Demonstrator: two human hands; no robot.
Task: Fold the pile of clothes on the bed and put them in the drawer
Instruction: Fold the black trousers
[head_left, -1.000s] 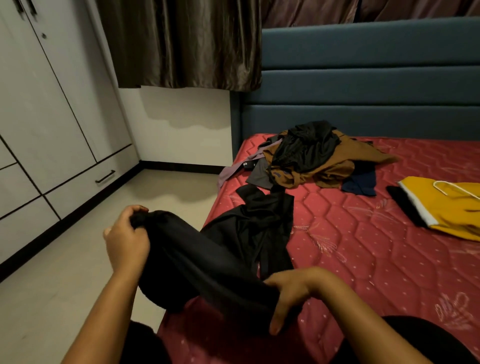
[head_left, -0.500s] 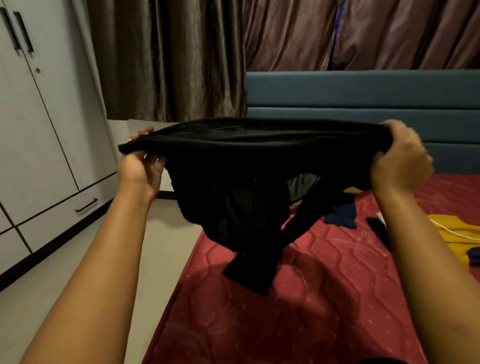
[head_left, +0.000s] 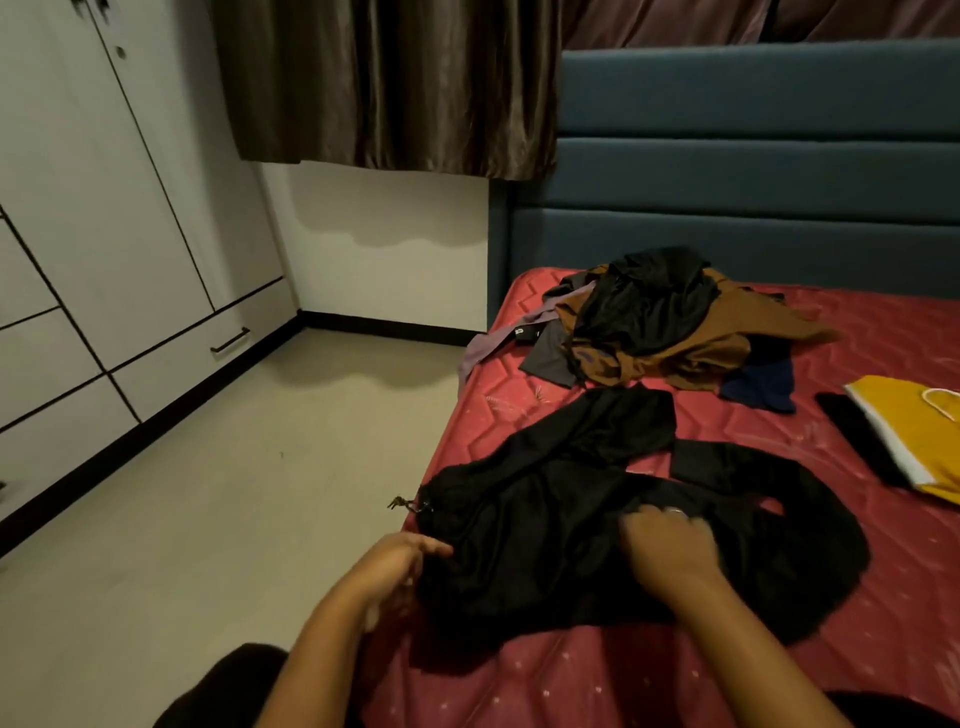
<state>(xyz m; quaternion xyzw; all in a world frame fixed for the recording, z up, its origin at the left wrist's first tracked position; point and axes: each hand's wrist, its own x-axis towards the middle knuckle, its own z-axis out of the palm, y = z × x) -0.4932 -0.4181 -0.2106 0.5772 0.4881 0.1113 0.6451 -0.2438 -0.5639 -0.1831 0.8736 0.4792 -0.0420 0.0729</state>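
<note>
A black garment (head_left: 561, 499) lies spread on the red mattress (head_left: 597, 680) near its left edge. My left hand (head_left: 395, 564) touches the garment's left edge, fingers stretched toward it; motion blur hides whether it pinches the cloth. My right hand (head_left: 670, 545) rests on top of the garment's middle, fingers bent onto the fabric and blurred. A pile of clothes (head_left: 660, 322), black, brown and grey, lies farther back near the headboard. A drawer (head_left: 202, 353) with a dark handle is low in the white wardrobe at the left.
A yellow garment (head_left: 904, 421) with a white hanger lies at the bed's right, a dark blue piece (head_left: 763, 389) beside the pile. The blue headboard (head_left: 753, 171) stands behind. Beige floor (head_left: 208, 493) runs between bed and wardrobe. Brown curtains (head_left: 384, 83) hang above.
The black garment, held up stretched between both hands half a second ago, now lies on the mattress. Both hands have come down onto it.
</note>
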